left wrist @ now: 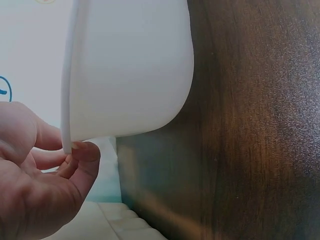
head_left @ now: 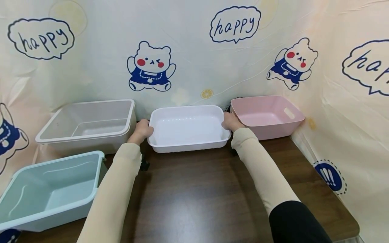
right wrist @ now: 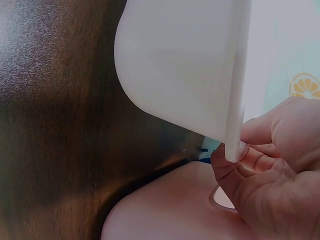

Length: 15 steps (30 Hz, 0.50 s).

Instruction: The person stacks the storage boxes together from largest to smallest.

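A shallow white plastic tray (head_left: 188, 130) is at the back middle of the dark wooden table, between a grey bin and a pink basket. My left hand (head_left: 141, 131) grips its left rim, and the left wrist view shows thumb and fingers (left wrist: 86, 160) pinching the lip. At the opposite end my right hand (head_left: 231, 121) pinches the right rim, close beside the pink basket (head_left: 267, 131). Thumb and fingers lie on both sides of that lip in the right wrist view. Whether the tray's base touches the table cannot be told.
Left of the tray stands a grey bin (head_left: 88, 143), apparently two nested. A light blue-green bin (head_left: 60, 212) sits nearer, at the table's left edge. Patterned cloth (head_left: 194, 67) hangs behind and at the sides. Brown tabletop (head_left: 191, 189) spreads between my forearms.
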Available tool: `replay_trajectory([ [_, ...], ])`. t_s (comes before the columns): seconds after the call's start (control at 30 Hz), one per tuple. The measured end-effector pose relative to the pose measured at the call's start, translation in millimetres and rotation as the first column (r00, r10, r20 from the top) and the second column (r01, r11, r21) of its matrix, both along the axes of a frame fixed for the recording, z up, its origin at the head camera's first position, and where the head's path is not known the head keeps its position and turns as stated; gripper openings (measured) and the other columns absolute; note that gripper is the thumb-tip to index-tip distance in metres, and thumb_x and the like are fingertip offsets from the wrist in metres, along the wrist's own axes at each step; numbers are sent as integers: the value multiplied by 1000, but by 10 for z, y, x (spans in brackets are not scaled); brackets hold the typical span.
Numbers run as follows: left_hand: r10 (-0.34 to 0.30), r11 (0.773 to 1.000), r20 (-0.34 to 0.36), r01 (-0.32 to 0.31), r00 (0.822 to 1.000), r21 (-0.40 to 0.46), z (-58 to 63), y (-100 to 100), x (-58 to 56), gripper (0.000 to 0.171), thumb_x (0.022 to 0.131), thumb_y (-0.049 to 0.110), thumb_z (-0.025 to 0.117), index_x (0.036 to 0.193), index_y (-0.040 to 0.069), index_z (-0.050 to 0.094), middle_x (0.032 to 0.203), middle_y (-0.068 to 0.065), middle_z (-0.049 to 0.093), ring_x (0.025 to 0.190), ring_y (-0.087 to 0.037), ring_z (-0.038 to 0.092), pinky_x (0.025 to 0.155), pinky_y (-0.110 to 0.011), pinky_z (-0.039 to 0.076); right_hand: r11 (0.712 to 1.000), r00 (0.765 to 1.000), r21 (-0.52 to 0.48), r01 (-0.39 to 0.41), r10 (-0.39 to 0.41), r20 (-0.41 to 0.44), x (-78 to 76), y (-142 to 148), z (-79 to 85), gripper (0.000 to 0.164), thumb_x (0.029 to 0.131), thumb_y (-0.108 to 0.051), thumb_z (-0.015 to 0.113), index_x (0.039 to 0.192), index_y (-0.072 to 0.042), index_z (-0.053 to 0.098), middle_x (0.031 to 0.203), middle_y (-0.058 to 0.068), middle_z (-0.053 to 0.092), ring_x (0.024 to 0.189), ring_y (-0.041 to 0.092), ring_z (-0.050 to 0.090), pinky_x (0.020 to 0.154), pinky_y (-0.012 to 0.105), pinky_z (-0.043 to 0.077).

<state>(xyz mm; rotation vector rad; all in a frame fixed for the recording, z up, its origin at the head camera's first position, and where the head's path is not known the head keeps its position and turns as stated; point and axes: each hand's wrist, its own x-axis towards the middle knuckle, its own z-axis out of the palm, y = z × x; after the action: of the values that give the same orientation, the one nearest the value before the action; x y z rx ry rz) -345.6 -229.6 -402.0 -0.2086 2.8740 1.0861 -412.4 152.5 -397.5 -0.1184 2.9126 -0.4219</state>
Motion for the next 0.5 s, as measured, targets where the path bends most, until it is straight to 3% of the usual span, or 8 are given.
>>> replay_trajectory([
  [0.33, -7, 1000, -16, 7, 1000, -9, 36, -34, 5, 40, 96, 4, 41, 128, -19, 48, 123, -35, 54, 107, -42, 53, 97, -54, 52, 999, 1000, -23, 24, -24, 17, 18, -52, 73, 46, 98, -7, 53, 142, 6, 48, 132, 23, 59, 109, 33, 58, 89, 40, 55],
  [0.5, -6, 998, -17, 5, 1000, -68, 96, -7, 11, 45, 96, 4, 41, 133, -20, 45, 127, -36, 52, 112, -44, 53, 100, -55, 50, 999, 1000, -37, 23, -23, -18, 17, -63, 107, 43, 96, -5, 53, 138, 7, 51, 127, 23, 61, 106, 33, 60, 85, 39, 57],
])
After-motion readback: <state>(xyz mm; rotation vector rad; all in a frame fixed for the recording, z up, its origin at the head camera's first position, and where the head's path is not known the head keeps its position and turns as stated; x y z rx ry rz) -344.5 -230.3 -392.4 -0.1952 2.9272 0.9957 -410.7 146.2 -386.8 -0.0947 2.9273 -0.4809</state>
